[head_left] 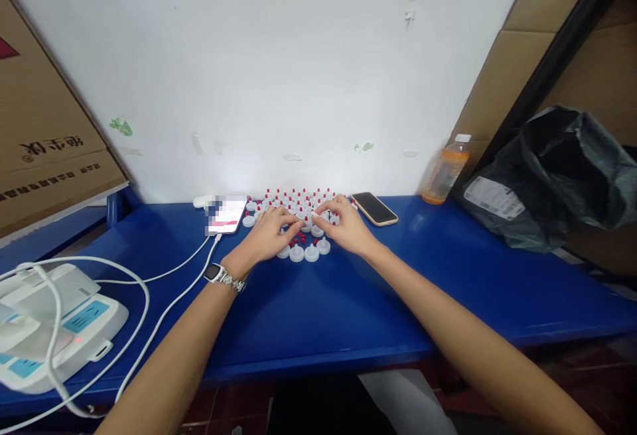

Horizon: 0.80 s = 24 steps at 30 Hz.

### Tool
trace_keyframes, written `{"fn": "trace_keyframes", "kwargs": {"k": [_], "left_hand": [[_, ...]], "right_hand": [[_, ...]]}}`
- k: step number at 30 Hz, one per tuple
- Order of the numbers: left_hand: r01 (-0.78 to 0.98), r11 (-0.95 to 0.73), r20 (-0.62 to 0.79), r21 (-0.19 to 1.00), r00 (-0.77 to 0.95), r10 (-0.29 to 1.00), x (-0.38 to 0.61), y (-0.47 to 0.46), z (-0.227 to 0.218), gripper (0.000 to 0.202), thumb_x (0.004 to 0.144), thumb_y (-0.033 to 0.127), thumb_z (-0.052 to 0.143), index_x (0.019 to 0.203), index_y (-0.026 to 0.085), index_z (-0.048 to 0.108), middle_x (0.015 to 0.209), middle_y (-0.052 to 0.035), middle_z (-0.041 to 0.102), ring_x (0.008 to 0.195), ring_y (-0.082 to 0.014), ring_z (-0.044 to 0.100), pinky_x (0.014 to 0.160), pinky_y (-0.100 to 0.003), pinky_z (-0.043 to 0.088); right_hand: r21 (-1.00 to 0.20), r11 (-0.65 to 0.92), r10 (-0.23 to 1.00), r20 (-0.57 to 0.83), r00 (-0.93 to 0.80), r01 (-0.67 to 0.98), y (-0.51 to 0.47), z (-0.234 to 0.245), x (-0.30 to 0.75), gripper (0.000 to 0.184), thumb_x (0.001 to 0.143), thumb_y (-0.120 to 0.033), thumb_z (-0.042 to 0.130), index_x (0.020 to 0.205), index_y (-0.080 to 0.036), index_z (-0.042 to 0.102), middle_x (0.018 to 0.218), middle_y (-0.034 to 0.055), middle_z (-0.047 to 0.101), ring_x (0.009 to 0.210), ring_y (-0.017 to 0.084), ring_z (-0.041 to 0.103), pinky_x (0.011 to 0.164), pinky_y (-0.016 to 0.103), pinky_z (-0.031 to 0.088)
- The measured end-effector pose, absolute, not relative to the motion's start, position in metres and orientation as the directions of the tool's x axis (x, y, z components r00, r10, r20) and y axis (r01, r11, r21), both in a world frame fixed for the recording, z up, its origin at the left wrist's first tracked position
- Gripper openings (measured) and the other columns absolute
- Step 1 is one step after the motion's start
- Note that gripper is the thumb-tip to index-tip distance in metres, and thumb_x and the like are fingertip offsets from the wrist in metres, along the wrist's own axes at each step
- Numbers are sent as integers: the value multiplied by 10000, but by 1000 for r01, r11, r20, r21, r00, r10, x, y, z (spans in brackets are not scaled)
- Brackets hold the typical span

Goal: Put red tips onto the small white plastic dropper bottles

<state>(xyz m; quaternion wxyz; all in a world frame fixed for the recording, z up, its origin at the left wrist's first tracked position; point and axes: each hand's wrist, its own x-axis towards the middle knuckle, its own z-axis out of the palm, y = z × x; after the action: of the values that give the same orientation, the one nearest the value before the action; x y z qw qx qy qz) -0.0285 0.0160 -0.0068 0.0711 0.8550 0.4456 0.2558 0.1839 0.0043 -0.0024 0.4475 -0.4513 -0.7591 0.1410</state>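
Holding left hand (271,233) and right hand (348,224) half-curled among white caps (311,253) near bench's (318,319) back edge; can't tell grip. Could scatter loose red tips (302,240) by brushing past.

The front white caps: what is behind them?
Small red pieces and further white caps are visible behind the front white caps. What the left hand and right hand cover cannot be seen.

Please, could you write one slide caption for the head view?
Left hand and right hand among white caps, many red-tipped, on a blue table between two phones.
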Motion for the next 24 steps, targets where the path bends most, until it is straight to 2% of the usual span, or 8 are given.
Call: {"fn": "trace_keyframes", "kwargs": {"k": [3,6,9,12,18,21,24], "left_hand": [[713,-575,398,401,430,811,-38,18,-4,433,979,454,376,945,202,726,926,-79,634,945,-238,566,919,-396,430],[728,-532,383,433,386,839,-47,18,-3,382,956,409,413,938,175,715,918,-86,662,887,-231,592,825,-363,456],[715,-503,304,485,402,864,-53,18,-5,337,929,379,446,914,174,714,860,-68,700,738,-198,594,677,-315,434],[722,-489,277,489,404,872,-58,17,-8,322,908,364,457,846,174,709,727,-40,682,611,-171,552,585,-290,383],[719,-461,267,521,375,888,-62,17,-8,283,885,374,487,838,184,692,735,-42,698,648,-185,606,605,-290,417],[679,-434,236,592,369,899,-62,16,-8,239,857,373,531,861,179,671,770,-56,718,687,-196,648,628,-293,468],[651,-423,213,631,379,901,-62,16,-9,210,835,356,561,868,171,654,771,-65,722,685,-195,659,627,-295,493]], "right_hand": [[-647,536,838,486,-248,542,12,1,176,122,822,-283,650,849,-169,682,710,-20,516,699,136,503,688,262,392],[-636,543,840,423,-341,548,23,3,163,93,806,-233,627,842,-161,674,657,-34,561,615,110,499,621,238,374],[-574,558,829,357,-430,599,36,4,148,84,775,-180,623,825,-161,689,701,-1,656,642,118,569,620,229,392],[-463,575,816,274,-508,674,45,7,136,84,747,-159,639,782,-167,714,749,33,707,691,144,615,630,235,408],[-315,594,803,172,-571,740,48,15,124,135,744,-174,640,794,-189,764,754,37,730,676,156,622,582,241,382],[-314,618,781,149,-606,721,47,17,121,164,754,-168,620,810,-188,772,754,35,733,668,152,619,591,244,385],[-366,630,763,125,-634,685,47,18,124,186,768,-182,613,872,-169,768,762,41,733,679,156,623,629,247,410]]}}
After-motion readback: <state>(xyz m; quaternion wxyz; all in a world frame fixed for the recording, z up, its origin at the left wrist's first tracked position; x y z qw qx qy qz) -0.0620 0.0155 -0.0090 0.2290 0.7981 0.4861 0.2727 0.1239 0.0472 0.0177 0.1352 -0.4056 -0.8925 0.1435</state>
